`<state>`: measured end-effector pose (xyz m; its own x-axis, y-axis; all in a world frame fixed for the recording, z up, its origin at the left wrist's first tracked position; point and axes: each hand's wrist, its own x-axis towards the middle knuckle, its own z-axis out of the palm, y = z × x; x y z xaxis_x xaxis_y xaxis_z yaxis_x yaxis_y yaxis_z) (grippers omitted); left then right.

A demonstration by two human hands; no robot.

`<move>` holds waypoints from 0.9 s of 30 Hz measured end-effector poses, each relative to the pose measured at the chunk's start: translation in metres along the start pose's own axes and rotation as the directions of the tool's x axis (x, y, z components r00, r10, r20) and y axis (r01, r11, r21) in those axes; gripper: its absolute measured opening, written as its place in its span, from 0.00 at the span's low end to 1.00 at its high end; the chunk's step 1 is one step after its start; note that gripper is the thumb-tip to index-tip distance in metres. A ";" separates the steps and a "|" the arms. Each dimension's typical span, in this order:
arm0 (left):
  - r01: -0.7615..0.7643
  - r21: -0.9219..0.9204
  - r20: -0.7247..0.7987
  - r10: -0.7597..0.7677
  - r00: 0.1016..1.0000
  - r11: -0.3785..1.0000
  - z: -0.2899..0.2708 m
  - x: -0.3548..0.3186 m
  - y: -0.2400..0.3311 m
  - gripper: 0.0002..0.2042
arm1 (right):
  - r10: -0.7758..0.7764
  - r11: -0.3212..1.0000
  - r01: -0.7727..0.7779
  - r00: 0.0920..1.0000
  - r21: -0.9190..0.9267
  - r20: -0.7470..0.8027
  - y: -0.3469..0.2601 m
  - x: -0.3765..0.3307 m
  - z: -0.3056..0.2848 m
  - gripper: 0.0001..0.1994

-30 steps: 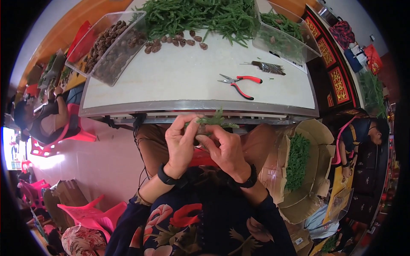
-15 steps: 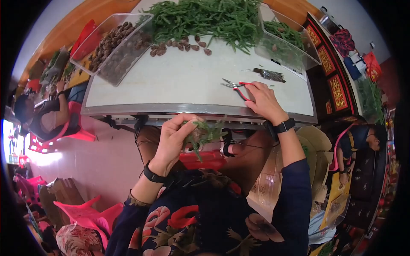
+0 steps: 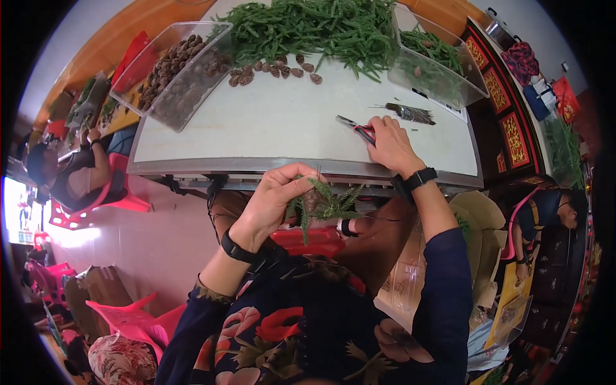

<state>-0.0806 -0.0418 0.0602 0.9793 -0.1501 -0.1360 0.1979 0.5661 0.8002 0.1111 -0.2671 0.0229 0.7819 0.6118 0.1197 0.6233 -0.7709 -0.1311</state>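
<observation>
Below the worktop (image 3: 256,138) edge, over the lap: left hand (image 3: 273,205) has its grip closed around a bunch of green sprigs (image 3: 324,204), fingers curled over the stems, sprig tips fanning out to the right of and below the grip. Right hand (image 3: 390,144) is up on the worktop near its front edge, grip wrapped over the red handles of the cutters (image 3: 358,128); metal jaws stick out to the left of the grip, lying flat on the surface. Both wrists carry black bands. Just beyond the right grip, slightly to its right: a small dark bundle (image 3: 410,113) on the worktop. Far side from both grips: big pile of green sprigs (image 3: 308,25), loose brown cones (image 3: 282,69) in front of it, clear bin of cones (image 3: 176,70) to the left, clear bin of greens (image 3: 436,58) to the right. Red item (image 3: 308,240) in the lap directly under the left grip
</observation>
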 end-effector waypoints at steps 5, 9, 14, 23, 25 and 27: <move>0.020 -0.068 0.038 -0.017 0.999 0.997 0.001 0.003 0.000 0.04 | 0.092 0.971 -0.115 0.989 0.208 0.113 -0.004 -0.002 -0.008 0.18; 0.056 -0.087 0.059 -0.051 0.997 0.995 0.000 0.000 0.000 0.04 | 0.015 0.761 -0.064 0.997 0.646 0.082 -0.018 -0.029 -0.015 0.22; 0.049 -0.147 0.177 -0.023 0.984 0.988 -0.006 0.005 -0.006 0.06 | -0.165 0.426 0.004 0.984 0.905 0.074 -0.048 -0.074 -0.042 0.26; 0.161 -0.214 0.274 -0.099 0.957 0.964 0.001 0.003 -0.007 0.08 | -0.438 0.496 0.262 0.898 0.828 -0.022 -0.056 -0.075 -0.066 0.29; 0.176 -0.225 0.249 -0.118 0.961 0.958 0.002 0.000 -0.007 0.10 | -0.445 0.493 0.259 0.895 0.831 -0.015 -0.057 -0.073 -0.067 0.29; 0.205 -0.248 0.207 -0.155 0.966 0.947 0.000 -0.002 -0.008 0.10 | -0.461 0.491 0.255 0.888 0.833 -0.001 -0.058 -0.070 -0.070 0.28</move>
<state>-0.0843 -0.0458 0.0542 0.9065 -0.4001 -0.1346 0.3986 0.7064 0.5849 0.0192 -0.2780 0.0906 0.4067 0.8981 0.1673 0.5157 -0.0746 -0.8535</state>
